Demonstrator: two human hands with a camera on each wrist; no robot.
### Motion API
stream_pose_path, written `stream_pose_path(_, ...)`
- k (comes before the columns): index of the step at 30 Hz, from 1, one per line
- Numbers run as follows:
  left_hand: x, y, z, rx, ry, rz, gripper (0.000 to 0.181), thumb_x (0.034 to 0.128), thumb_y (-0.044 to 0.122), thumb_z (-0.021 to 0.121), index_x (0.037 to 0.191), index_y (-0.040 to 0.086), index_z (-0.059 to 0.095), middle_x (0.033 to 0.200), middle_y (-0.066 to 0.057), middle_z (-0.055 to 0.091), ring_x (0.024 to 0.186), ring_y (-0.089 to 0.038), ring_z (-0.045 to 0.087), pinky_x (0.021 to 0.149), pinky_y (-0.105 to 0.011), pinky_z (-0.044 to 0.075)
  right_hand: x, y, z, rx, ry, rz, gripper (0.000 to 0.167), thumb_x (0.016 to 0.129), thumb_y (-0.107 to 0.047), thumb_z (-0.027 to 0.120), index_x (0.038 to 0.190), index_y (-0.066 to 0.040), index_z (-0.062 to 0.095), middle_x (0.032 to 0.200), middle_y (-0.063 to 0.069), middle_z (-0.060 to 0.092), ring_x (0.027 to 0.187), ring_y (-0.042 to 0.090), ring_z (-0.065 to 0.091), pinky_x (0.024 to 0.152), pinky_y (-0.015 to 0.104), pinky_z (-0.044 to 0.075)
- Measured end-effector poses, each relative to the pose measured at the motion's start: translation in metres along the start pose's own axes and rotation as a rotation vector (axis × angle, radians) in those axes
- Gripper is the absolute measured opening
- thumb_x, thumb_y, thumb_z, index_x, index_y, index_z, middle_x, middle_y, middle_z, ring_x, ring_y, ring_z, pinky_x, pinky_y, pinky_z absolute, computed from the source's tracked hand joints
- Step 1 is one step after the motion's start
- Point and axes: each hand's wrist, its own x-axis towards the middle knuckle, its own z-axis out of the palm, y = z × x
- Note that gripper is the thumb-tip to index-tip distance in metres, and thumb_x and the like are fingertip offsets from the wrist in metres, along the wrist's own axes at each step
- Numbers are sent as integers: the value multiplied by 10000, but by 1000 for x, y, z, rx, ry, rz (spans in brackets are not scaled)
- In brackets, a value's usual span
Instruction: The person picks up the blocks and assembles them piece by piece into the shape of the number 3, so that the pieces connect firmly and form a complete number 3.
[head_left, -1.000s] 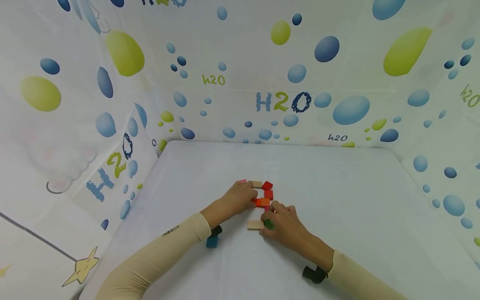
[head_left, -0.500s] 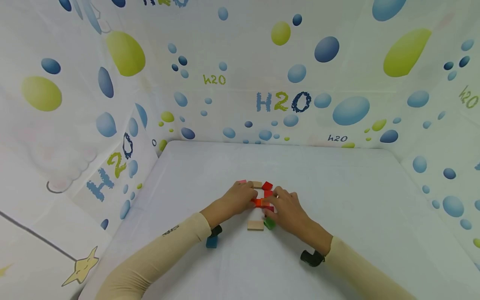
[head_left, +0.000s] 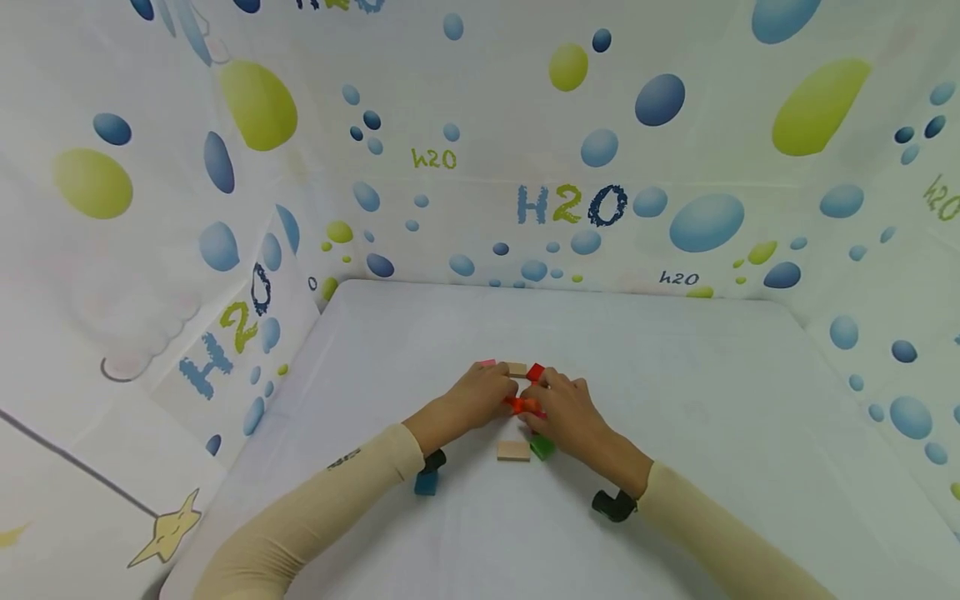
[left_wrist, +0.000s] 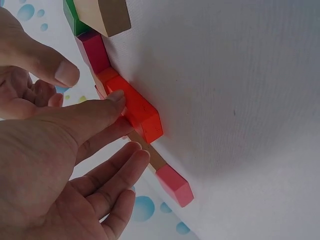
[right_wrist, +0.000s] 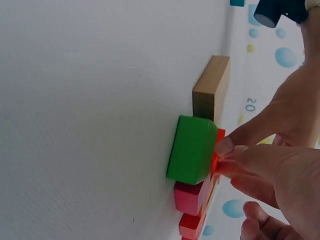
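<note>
My left hand (head_left: pixel 477 397) pinches an orange-red block (left_wrist: pixel 141 112) between thumb and index finger in the left wrist view. My right hand (head_left: pixel 567 412) hovers over the same row, its thumb and fingertips around an orange cube (head_left: pixel 531 407). In the left wrist view a gap shows between the right thumb and the blocks. A magenta block (left_wrist: pixel 94 52) joins the cube to a green block (right_wrist: pixel 192 150), which lies by a wooden block (head_left: pixel 513 451). Beyond the hands sit a pink block (head_left: pixel 487 363), another wooden block (head_left: pixel 517 369) and a red block (head_left: pixel 536 372).
A blue block (head_left: pixel 426 483) lies below the left wrist. Dark wrist cameras hang under both wrists, the right one (head_left: pixel 613 506) low over the white table (head_left: pixel 675 358). Patterned cloth walls (head_left: pixel 472 200) enclose the table at the back and sides.
My right hand has let go of the green block and moved forward to the orange cube. The left hand stays at the orange-red block. The head view has shifted slightly.
</note>
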Motion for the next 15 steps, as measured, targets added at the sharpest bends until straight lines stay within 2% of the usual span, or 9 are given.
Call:
stream_pose_path(3,0,0,-1,3,3,3,167,978,291,780,1098,175,792,1021,-2,683,1033,-153,606,1012,-434,521,-3,-4,1,1,14,-17,294,908,-335,854,1123,-148,784,987,-17,569,928,158,554,775,356,358)
stream_pose_path(7,-1,1,-4,-24,1,2,148,972,280,787,1074,174,795,985,2,685,1014,-155,595,981,-418,512,-10,-18,3,-16,49,-82,304,896,-334,860,1115,-136,787,917,-18,551,848,141,537,746,347,361)
stream_pose_path(11,-1,2,-6,-27,-21,-2,138,953,232,809,1082,183,793,1007,3,687,1025,-153,589,956,-390,501,-17,-38,6,-13,85,-173,326,854,-322,898,1110,-149,796,924,-10,662,851,146,601,744,354,451)
stream_pose_path(15,2,4,-7,10,-50,3,151,964,218,794,1110,182,786,1075,4,709,1093,-162,597,981,-393,508,-20,-54,15,0,42,-214,331,852,-356,899,1088,-144,808,1037,-7,722,925,149,652,785,335,539)
